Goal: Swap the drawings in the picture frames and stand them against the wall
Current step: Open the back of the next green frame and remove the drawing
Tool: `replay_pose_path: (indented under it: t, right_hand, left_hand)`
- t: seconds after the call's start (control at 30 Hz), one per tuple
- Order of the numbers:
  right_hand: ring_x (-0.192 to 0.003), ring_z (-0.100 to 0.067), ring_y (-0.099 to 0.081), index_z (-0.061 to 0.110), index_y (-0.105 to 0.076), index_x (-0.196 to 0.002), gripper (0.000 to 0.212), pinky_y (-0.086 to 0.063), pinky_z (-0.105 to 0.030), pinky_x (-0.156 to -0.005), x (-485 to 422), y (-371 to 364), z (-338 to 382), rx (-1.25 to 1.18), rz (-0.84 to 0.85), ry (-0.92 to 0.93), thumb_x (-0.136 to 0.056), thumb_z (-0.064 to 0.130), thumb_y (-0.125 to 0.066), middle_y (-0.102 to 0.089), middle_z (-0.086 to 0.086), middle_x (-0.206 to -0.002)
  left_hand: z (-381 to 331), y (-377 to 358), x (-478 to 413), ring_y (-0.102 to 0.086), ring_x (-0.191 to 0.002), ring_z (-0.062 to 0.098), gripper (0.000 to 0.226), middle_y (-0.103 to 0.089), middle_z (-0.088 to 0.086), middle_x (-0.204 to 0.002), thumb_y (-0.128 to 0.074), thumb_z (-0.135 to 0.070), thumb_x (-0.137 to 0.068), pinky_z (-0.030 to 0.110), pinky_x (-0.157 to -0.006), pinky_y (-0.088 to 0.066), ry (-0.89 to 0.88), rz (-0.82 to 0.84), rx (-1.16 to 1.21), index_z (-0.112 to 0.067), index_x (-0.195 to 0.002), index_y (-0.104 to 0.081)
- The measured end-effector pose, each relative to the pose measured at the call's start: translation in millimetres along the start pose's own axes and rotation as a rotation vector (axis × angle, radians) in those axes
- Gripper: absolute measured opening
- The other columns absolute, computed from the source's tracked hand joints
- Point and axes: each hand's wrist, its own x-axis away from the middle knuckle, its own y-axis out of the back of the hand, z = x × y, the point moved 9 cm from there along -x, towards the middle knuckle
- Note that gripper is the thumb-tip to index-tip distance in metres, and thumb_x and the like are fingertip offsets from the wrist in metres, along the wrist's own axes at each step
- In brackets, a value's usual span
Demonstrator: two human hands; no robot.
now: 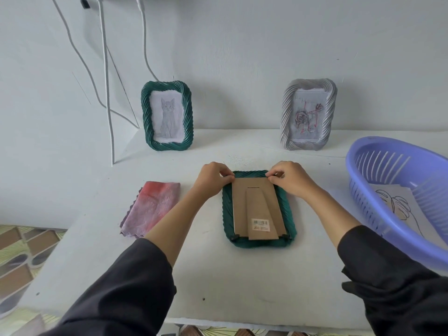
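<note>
Pinching the cardboard backing [257, 204] at both top corners — left hand [211, 177], right hand [290, 177], fingers curled — face-down green frame [290, 221] beneath.

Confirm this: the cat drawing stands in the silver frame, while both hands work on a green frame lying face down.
Wrong. The head view shows the cat drawing in the standing green frame; the silver frame holds roses. The left hand and right hand do work on the face-down green frame.
</note>
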Motion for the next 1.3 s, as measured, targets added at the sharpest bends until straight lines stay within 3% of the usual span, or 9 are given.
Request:
replay_pose_path:
  t: [0.1, 0.3, 0.63, 0.77, 0.87, 0.97, 1.03, 1.1, 1.3]
  right_hand:
    - [-0.083, -0.016, -0.053, 0.002, -0.071, -0.095, 0.016, -0.038, -0.022, -0.074, -1.4, 2.7, -0.5, 0.017, -0.003, 0.019, -0.083, 0.007, -0.062, -0.066, -0.014, -0.101]
    - [-0.075, -0.016, -0.054, 0.003, -0.071, -0.085, 0.011, -0.040, -0.025, -0.069, -4.8, 3.4, 0.7, 0.043, -0.008, 0.040, -0.082, 0.008, -0.062, -0.068, -0.013, -0.091]
    - [-0.071, -0.017, -0.052, -0.003, -0.068, -0.081, 0.011, -0.043, -0.029, -0.067, -7.4, 2.0, 1.3, 0.013, -0.072, 0.032, -0.080, 0.003, -0.060, -0.066, -0.014, -0.084]
    - [-0.074, -0.016, -0.051, -0.001, -0.067, -0.081, 0.010, -0.037, -0.025, -0.067, -4.6, -0.9, -2.2, -0.022, -0.119, 0.012, -0.081, 0.004, -0.058, -0.060, -0.007, -0.082]
    - [-0.075, -0.016, -0.050, 0.000, -0.066, -0.083, 0.012, -0.035, -0.024, -0.069, 0.3, -4.2, -9.4, -0.079, -0.165, -0.015, -0.084, 0.008, -0.057, -0.061, -0.009, -0.090]
    - [-0.077, -0.014, -0.050, 0.004, -0.067, -0.091, 0.013, -0.035, -0.019, -0.066, 12.4, -5.6, -13.7, -0.149, -0.212, -0.001, -0.087, 0.010, -0.056, -0.062, -0.010, -0.096]
    - [-0.082, -0.016, -0.054, 0.007, -0.067, -0.100, 0.017, -0.042, -0.016, -0.073, 22.5, -3.1, -13.1, -0.218, -0.245, 0.028, -0.089, 0.011, -0.056, -0.061, -0.010, -0.100]
    - [-0.088, -0.019, -0.056, 0.010, -0.067, -0.105, 0.019, -0.045, -0.025, -0.084, 31.9, -0.3, -12.9, -0.272, -0.254, 0.033, -0.089, 0.013, -0.056, -0.055, -0.007, -0.102]
    - [-0.089, -0.009, -0.048, 0.009, -0.070, -0.087, 0.009, -0.036, -0.017, -0.073, 69.2, 3.3, -11.5, -0.196, -0.256, 0.044, -0.081, 0.013, -0.065, -0.046, 0.001, -0.100]
  left_hand:
    - [-0.8, -1.5, -2.5, -0.052, -0.080, 0.010, 0.018, -0.071, 0.008, -0.100, -0.062, -0.017, -0.087, 0.010, -0.060, -0.036, -0.029, 0.018, -0.005, -0.008, -0.098, -0.072]
    - [1.8, -4.3, -5.3, -0.056, -0.082, 0.015, 0.015, -0.068, 0.007, -0.089, -0.063, -0.021, -0.085, 0.024, -0.070, -0.042, -0.018, -0.016, -0.011, -0.013, -0.093, -0.073]
    - [-1.2, -4.2, -2.9, -0.054, -0.071, 0.016, 0.014, -0.060, -0.003, -0.075, -0.058, -0.026, -0.085, 0.018, -0.053, -0.036, 0.061, -0.192, -0.079, -0.018, -0.089, -0.068]
    - [7.9, -4.3, -2.7, -0.054, -0.075, 0.015, 0.017, -0.061, -0.003, -0.079, -0.061, -0.028, -0.083, 0.016, -0.058, -0.037, 0.112, -0.218, -0.002, -0.017, -0.096, -0.064]
    - [11.4, -7.5, 2.5, -0.054, -0.077, 0.015, 0.020, -0.060, -0.001, -0.081, -0.062, -0.029, -0.084, 0.025, -0.059, -0.039, 0.095, -0.239, 0.079, -0.016, -0.099, -0.063]
    - [10.0, -12.2, 11.3, -0.051, -0.077, 0.013, 0.022, -0.057, -0.001, -0.086, -0.058, -0.028, -0.088, 0.024, -0.069, -0.038, 0.059, -0.241, 0.132, -0.015, -0.106, -0.061]
    - [10.4, -10.8, 17.3, -0.050, -0.075, 0.012, 0.022, -0.058, -0.001, -0.089, -0.056, -0.026, -0.090, 0.024, -0.072, -0.039, 0.063, -0.250, 0.212, -0.015, -0.108, -0.061]
    - [11.3, -7.9, 24.4, -0.050, -0.076, 0.011, 0.018, -0.059, -0.001, -0.094, -0.056, -0.020, -0.090, 0.023, -0.074, -0.040, 0.075, -0.270, 0.295, -0.014, -0.106, -0.063]
    - [10.1, -13.7, 50.2, -0.049, -0.102, 0.008, 0.010, -0.054, -0.003, -0.112, -0.066, -0.019, -0.083, 0.024, -0.093, -0.039, 0.020, -0.237, 0.229, -0.016, -0.091, -0.071]
